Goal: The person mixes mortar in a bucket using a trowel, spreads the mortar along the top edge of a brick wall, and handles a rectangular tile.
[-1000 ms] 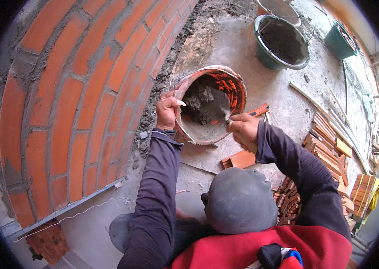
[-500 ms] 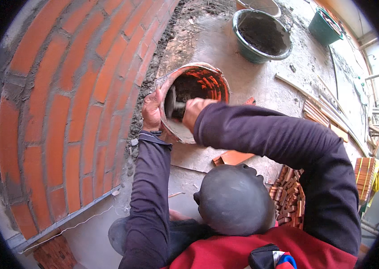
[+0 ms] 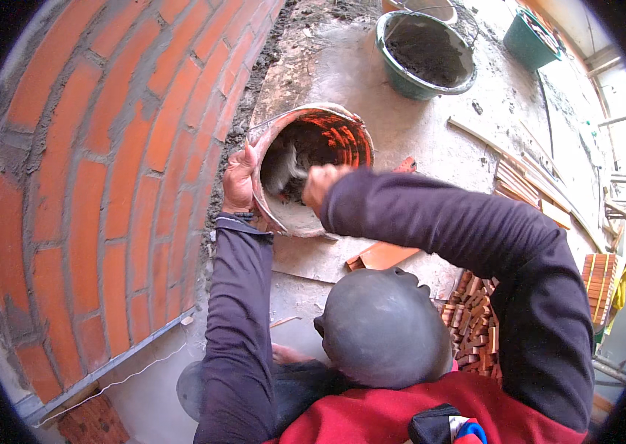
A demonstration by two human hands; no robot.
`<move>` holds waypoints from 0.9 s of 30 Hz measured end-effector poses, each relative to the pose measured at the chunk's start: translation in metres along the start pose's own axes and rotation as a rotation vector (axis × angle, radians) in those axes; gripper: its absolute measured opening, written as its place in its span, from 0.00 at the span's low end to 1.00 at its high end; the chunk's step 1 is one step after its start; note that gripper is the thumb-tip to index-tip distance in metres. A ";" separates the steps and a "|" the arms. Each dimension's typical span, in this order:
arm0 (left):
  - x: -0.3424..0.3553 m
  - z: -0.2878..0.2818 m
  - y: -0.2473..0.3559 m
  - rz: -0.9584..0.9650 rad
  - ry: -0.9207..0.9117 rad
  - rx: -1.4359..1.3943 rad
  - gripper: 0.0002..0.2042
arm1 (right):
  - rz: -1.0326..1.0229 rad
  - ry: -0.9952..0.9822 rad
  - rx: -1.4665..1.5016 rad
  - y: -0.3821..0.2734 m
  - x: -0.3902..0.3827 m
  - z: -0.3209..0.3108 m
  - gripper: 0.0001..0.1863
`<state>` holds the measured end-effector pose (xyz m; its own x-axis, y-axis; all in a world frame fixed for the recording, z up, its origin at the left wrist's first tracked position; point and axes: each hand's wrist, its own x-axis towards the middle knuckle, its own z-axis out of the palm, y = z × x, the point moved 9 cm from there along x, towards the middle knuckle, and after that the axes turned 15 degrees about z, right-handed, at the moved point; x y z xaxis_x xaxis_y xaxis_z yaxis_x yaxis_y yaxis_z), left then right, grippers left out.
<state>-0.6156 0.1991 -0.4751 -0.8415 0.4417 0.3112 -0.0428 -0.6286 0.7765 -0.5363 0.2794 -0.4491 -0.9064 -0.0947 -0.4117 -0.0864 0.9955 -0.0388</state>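
Observation:
My left hand (image 3: pixel 239 181) grips the left rim of a tilted, mortar-smeared bucket (image 3: pixel 365 137) with a bright orange interior. Inside it lies dark grey, wet-looking mortar. My right hand (image 3: pixel 324 185) is closed on a metal trowel (image 3: pixel 279 174) whose blade is inside the bucket at the left, partly blurred. A flat orange piece (image 3: pixel 383 255) lies on the floor just below the bucket. My forearms, in dark sleeves, come up from below, with a grey rounded knee pad (image 3: pixel 379 325) between them.
A brick wall (image 3: pixel 105 200) with grey joints runs along my left. Beyond the bucket stand a green tub (image 3: pixel 390 78) of mortar, another bucket (image 3: pixel 442 11) and a green container (image 3: pixel 526 46). Wood strips (image 3: pixel 490 148), stacked tiles (image 3: pixel 594 288) and piled brick pieces (image 3: pixel 468 318) lie at the right.
My right hand and trowel have moved left, deeper into the bucket, from its right rim, with the elbow swung out. The surroundings have shifted left in view; my left hand still holds the rim.

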 end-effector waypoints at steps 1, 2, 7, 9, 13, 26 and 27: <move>-0.002 -0.009 -0.003 -0.005 0.022 0.003 0.28 | 0.035 -0.063 -0.033 0.003 -0.006 0.024 0.13; -0.005 -0.019 -0.007 -0.008 0.047 0.014 0.27 | 0.061 -0.123 -0.062 0.006 -0.008 0.041 0.15; -0.015 -0.055 -0.010 0.033 0.201 0.043 0.25 | 0.086 -0.309 0.029 0.050 -0.006 0.018 0.14; -0.016 -0.045 -0.010 0.057 0.198 0.056 0.25 | 0.196 -0.085 0.161 0.075 -0.002 -0.008 0.13; -0.005 -0.006 -0.007 0.021 0.030 0.089 0.25 | 0.193 -0.108 0.108 0.083 0.029 -0.003 0.14; 0.003 -0.002 -0.011 0.163 0.046 0.137 0.24 | 0.197 -0.100 0.202 0.099 0.001 0.022 0.14; -0.003 -0.024 -0.016 0.123 0.074 0.143 0.23 | 0.239 -0.026 0.259 0.093 0.010 0.009 0.14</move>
<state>-0.6251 0.1927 -0.5016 -0.8730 0.3161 0.3714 0.1352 -0.5749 0.8070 -0.5496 0.3709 -0.4655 -0.8773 0.1375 -0.4598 0.2374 0.9570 -0.1667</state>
